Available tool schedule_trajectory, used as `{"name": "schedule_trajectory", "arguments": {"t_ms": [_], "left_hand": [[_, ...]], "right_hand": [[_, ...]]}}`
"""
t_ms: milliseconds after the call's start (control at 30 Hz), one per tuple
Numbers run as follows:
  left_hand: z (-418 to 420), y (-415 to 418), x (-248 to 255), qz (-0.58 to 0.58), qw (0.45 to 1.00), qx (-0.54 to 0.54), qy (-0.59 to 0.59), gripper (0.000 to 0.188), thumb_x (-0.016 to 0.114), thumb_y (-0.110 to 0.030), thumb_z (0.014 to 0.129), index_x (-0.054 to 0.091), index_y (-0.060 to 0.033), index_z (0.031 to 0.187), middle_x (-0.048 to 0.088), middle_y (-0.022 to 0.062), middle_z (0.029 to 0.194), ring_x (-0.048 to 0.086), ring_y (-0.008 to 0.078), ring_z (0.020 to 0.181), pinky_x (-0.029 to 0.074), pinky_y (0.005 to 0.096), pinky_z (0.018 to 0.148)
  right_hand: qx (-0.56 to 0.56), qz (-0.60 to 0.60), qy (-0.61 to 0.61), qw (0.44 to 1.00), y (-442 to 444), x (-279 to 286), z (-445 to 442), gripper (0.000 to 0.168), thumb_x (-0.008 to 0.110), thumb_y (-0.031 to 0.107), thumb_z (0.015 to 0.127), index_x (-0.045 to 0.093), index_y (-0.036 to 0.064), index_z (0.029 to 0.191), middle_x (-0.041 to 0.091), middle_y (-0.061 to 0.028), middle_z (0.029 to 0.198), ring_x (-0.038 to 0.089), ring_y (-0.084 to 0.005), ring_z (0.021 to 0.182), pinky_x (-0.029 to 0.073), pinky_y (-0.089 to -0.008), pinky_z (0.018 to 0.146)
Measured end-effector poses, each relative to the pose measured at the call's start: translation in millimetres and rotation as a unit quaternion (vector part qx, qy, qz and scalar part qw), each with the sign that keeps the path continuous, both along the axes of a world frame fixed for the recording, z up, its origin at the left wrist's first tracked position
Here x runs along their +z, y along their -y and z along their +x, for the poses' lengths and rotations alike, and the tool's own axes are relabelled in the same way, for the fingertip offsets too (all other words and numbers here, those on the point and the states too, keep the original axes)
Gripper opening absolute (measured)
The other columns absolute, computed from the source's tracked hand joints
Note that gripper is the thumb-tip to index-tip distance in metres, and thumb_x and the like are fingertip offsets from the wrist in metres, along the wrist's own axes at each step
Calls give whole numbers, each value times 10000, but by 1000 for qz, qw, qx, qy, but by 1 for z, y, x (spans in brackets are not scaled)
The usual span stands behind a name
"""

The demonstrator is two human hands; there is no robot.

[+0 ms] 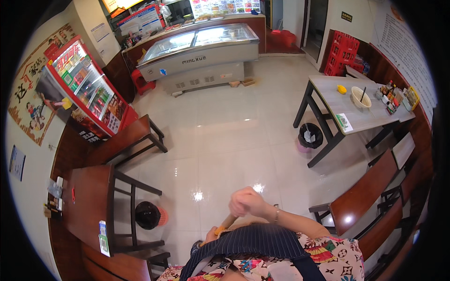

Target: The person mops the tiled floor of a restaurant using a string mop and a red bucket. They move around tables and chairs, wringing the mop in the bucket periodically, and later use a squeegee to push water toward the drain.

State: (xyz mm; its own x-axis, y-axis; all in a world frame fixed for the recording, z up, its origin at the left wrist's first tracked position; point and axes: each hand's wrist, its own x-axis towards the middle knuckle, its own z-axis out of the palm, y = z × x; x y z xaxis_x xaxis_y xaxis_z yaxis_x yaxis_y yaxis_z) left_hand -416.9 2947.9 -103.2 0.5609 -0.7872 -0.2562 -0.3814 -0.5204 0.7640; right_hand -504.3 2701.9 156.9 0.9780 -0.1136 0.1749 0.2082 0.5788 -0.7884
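My right hand [248, 203] is closed around the upper end of a pole-like handle [229, 221], in front of my chest. A bracelet circles that wrist. Lower down, by an orange-yellow section of the same handle, my left hand [211, 234] grips it, mostly covered by my striped dark apron [246, 242]. The handle's lower end is hidden behind my body, so I cannot tell what tool it belongs to. Pale glossy floor tiles [225, 168] lie ahead of my hands.
Left stand a brown table [89, 200], a bin [147, 215], a bench [123, 137] and a drinks fridge [88, 84]. Right are a table [327, 102] holding a bowl [358, 94], a bin [310, 136] and benches [365, 193]. A glass-topped freezer [200, 59] stands ahead.
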Motion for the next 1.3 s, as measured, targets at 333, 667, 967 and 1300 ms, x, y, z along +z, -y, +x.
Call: {"name": "schedule_trajectory", "arguments": {"t_ms": [333,667,967,1300], "left_hand": [[125,182,-7,100,992,80,-12,360,726,-243,653,483,-8,777,560,126,715,518,190,652,420,309,602],[244,446,-1,-26,985,-166,30,235,668,-219,672,518,-57,752,556,172,709,528,354,718,407,413,615],[282,702,20,-48,979,-194,34,289,697,-220,643,511,-25,749,548,187,679,538,349,673,417,385,589],[332,855,9,-26,993,-117,16,233,691,-154,663,525,-28,766,540,137,629,540,225,601,420,347,552]], "right_hand": [[-68,69,-62,993,182,-26,142,322,377,116,854,369,48,540,390,-38,451,378,-123,424,349,-253,459],[-266,0,-36,963,378,5,145,367,415,147,849,372,25,506,412,-64,461,390,-166,438,343,-293,467],[-310,-68,-75,945,582,-2,146,313,411,123,845,437,-17,567,473,-81,544,448,-153,504,397,-279,533],[-209,-249,-152,933,814,-17,205,268,381,195,852,566,4,810,576,-44,784,513,-111,746,408,-243,727]]}}
